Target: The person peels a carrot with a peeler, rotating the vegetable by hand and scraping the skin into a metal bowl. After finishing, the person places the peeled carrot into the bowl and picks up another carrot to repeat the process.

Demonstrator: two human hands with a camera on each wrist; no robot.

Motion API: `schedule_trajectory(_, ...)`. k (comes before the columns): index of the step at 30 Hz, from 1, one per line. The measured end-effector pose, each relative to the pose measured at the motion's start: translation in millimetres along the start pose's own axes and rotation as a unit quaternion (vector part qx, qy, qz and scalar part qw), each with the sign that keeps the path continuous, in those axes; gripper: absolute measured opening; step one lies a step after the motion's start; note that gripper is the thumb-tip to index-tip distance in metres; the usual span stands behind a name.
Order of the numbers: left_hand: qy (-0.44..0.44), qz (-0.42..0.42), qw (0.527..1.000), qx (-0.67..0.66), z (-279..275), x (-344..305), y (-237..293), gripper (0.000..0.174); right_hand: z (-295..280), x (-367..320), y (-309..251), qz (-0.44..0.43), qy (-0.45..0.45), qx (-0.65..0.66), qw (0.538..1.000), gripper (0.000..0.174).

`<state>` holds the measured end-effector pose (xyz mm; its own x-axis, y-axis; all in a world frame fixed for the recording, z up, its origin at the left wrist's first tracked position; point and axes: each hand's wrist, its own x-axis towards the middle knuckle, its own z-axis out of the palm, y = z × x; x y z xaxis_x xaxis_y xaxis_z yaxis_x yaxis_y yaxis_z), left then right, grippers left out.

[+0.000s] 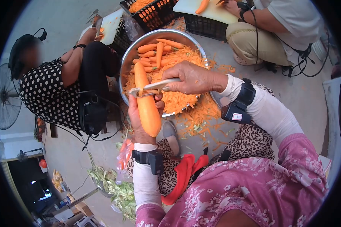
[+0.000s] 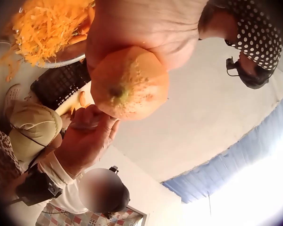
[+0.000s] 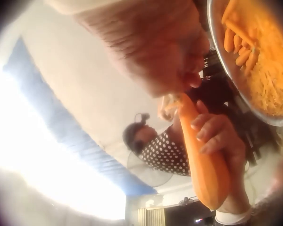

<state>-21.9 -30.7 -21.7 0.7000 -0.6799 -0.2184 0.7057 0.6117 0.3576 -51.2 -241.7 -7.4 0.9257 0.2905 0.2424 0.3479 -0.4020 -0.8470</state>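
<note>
My left hand point(image 1: 135, 120) grips a large peeled carrot point(image 1: 148, 115), its thick end pointing toward my body. A peeler point(image 1: 169, 82) with a pale handle is held in my right hand point(image 1: 189, 77), its head lying across the middle of the carrot. A strip of peel hangs at the blade. In the left wrist view the blunt stem end of the carrot point(image 2: 132, 84) faces the camera; in the right wrist view the fingers point(image 3: 212, 132) of my left hand wrap its side. Beneath both hands stands a metal basin point(image 1: 121, 77) holding several whole carrots point(image 1: 147, 48) and orange peelings point(image 1: 185, 56).
One person point(image 1: 51, 90) sits at the left, cutting at a white board point(image 1: 110, 28); another person point(image 1: 280, 22) works at a board point(image 1: 219, 15) on a black crate point(image 1: 201, 28). Peelings point(image 1: 202, 121) litter the floor beside the basin. Leafy scraps point(image 1: 117, 189) lie lower left.
</note>
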Motion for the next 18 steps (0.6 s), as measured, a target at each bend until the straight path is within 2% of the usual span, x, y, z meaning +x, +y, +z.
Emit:
schedule_trajectory(2,0.006,-0.006,1.000,-0.010,5.1,-1.3,-1.0,0.054,4.3,-1.5,-0.3,0.011,-0.011,0.024,1.000,0.019)
schedule_trajectory(4,-0.027,-0.054,0.997,-0.043,3.9,-2.8,-0.6,0.053,5.0,2.6,6.8,0.002,0.025,0.006,1.000,0.019)
schedule_trajectory(6,-0.028,-0.062,0.997,-0.036,4.8,-3.5,-2.8,0.053,-3.7,10.2,16.0,0.048,0.154,-0.076,0.984,0.020)
schedule_trajectory(7,-0.029,-0.070,0.997,-0.029,6.2,-3.3,-3.4,0.053,-9.1,13.8,23.6,0.051,0.171,-0.138,0.974,0.021)
schedule_trajectory(8,-0.031,-0.071,0.997,-0.027,9.0,-3.7,-5.2,0.053,-13.0,16.6,34.6,0.050,0.174,-0.138,0.974,0.021)
schedule_trajectory(10,-0.069,-0.045,0.996,0.042,15.0,-5.2,-7.7,0.052,-18.2,17.7,44.4,0.148,0.169,-0.211,0.951,0.021)
schedule_trajectory(12,-0.046,-0.024,0.997,0.062,15.6,-2.9,-6.4,0.052,-25.0,17.4,44.1,0.141,0.191,-0.209,0.949,0.024)
schedule_trajectory(15,-0.009,-0.004,0.999,0.052,7.0,-2.1,-5.0,0.049,-26.3,14.1,25.8,0.091,0.218,-0.132,0.963,0.025)
schedule_trajectory(17,0.001,-0.007,1.000,0.026,4.8,-0.9,-3.2,0.048,-18.6,7.0,8.5,0.077,0.120,0.068,0.988,0.020)
schedule_trajectory(18,0.021,0.001,1.000,0.015,4.9,-1.4,-3.4,0.048,-15.6,4.8,5.6,0.077,0.119,0.068,0.988,0.020)
